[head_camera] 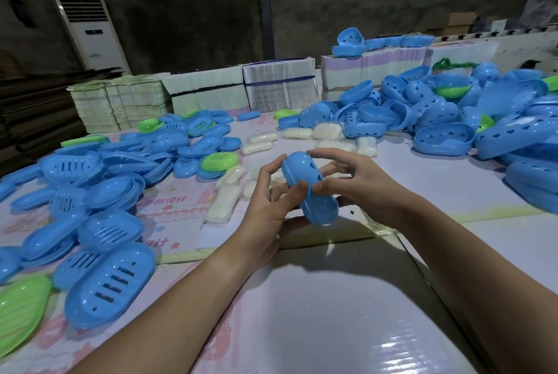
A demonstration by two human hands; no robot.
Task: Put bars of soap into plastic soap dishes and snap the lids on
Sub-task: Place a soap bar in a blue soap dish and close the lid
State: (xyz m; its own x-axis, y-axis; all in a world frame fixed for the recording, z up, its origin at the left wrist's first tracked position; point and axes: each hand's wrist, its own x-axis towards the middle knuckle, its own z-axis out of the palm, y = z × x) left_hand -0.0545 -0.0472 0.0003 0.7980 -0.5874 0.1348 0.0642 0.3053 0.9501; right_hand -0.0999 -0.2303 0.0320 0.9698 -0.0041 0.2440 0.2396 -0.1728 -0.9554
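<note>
Both forearms are seen reaching in from the near edge, and between them a closed blue soap dish is held clear above the desk. Its long axis runs from the far left down toward the near right, so the seam is presented to both thumbs. The left hand is curled round its left flank, thumb pressed on top near the seam; the right hand pinches the right flank, fingers arched over the far end. Neither grip is nearer than the other. Whether a bar lies inside cannot be told, and the lid appears seated, judged nearly snapped. Just beyond the grip, wrapped soap bars lie loose. Left of the grip, slotted blue lids are heaped, empty; right and beyond, perforated blue dish bases are piled, also empty. Stacked paper bundles stand behind.
</note>
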